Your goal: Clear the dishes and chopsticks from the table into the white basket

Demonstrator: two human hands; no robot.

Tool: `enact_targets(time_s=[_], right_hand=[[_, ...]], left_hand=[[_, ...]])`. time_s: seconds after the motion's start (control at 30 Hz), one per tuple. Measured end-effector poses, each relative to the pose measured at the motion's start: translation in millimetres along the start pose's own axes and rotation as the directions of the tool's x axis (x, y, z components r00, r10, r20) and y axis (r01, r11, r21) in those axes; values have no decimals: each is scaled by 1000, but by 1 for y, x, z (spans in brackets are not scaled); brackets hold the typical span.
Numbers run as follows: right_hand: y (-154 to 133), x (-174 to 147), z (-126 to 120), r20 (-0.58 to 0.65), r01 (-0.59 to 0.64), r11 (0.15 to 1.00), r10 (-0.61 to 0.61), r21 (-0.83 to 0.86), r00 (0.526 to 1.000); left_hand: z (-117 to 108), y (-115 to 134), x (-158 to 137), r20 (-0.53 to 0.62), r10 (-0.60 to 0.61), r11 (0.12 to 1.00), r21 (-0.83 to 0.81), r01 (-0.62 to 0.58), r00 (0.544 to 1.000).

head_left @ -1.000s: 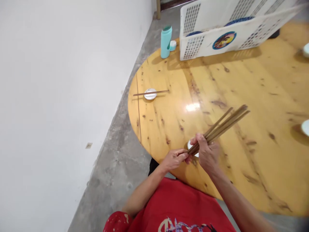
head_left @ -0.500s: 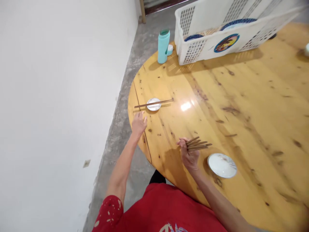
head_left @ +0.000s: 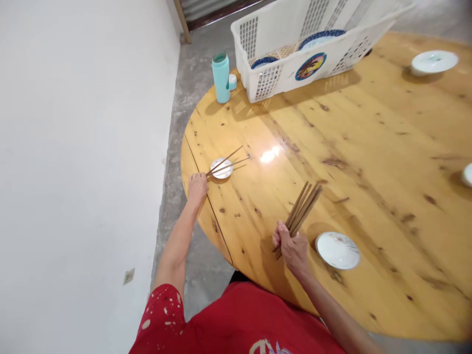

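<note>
The right hand (head_left: 293, 246) is closed tight around a bunch of chopsticks (head_left: 303, 209). They are long, thin, straight and brown, like plain wood. Above the fist, their tops spread out a little, like a fan, and lean away to the right. Below the fist, a few short ends poke out. They overlap, so I can't tell how many there are.

The left hand (head_left: 198, 187) has its fingers curled around the ends of two more chopsticks (head_left: 233, 153). These two are skinny and brown too. They go out from the fingers in a V shape, over a little white bowl (head_left: 223, 174) just beside that hand. I can't tell if they touch its rim.

Just right of the right hand is another white bowl (head_left: 338, 250), with faint marks inside. Both hands are over the yellow wooden table (head_left: 265, 191), which has dark spots and streaks.
</note>
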State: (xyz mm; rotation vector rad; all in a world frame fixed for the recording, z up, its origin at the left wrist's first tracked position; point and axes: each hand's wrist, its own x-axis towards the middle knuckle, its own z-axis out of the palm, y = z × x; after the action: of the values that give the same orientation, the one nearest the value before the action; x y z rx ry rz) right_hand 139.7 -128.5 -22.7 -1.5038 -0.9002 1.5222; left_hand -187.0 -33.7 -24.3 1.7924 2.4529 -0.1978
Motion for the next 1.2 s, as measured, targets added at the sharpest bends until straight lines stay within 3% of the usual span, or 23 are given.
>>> enact_targets(time_s=[0.1, 0.2, 0.3, 0.37, 0.4, 0.47, 0.6, 0.77, 0.87, 0.97, 1.07, 1.2], right_hand=[[-7, 6, 9, 35, -153, 963, 149, 222, 988], [-12, 13, 17, 47, -226, 934, 221, 276, 974], [-19, 16, 23, 58, -218, 942, 210, 254, 976], [-22, 18, 24, 88, -216, 952, 202, 217, 976], [-23, 19, 22, 92, -219, 958, 206, 182, 974], [-24, 21, 17, 66, -219, 972, 214, 81, 975], [-16, 26, 4, 32, -151, 987, 153, -44, 988], [-2, 27, -6, 43, -99, 994, 97, 45, 994], [1, 26, -13, 55, -29, 1000, 29, 1, 998], [1, 26, -20, 44, 145, 979, -140, -145, 989], [0, 25, -22, 109, 353, 891, -335, -285, 936], [7, 23, -20, 234, 476, 822, -419, -313, 878]], left_hand=[[5, 14, -30, 18, -45, 993, -107, 46, 999], [12, 49, -83, 128, -13, 912, -405, 64, 992], [22, 99, -143, 228, 200, 642, -765, 48, 953], [28, 132, -175, 244, 279, 491, -867, 80, 929], [30, 146, -187, 252, 278, 478, -874, 94, 927], [34, 168, -202, 264, 241, 541, -836, 97, 934], [35, 187, -207, 249, 224, 682, -730, 31, 942], [33, 191, -213, 199, 279, 634, -773, -25, 939], [31, 190, -215, 199, 280, 531, -847, 21, 939], [23, 184, -203, 154, 198, 390, -918, 66, 968], [1, 184, -177, 92, 85, 188, -979, 74, 992], [-37, 201, -156, 55, 44, -43, -997, 57, 998]])
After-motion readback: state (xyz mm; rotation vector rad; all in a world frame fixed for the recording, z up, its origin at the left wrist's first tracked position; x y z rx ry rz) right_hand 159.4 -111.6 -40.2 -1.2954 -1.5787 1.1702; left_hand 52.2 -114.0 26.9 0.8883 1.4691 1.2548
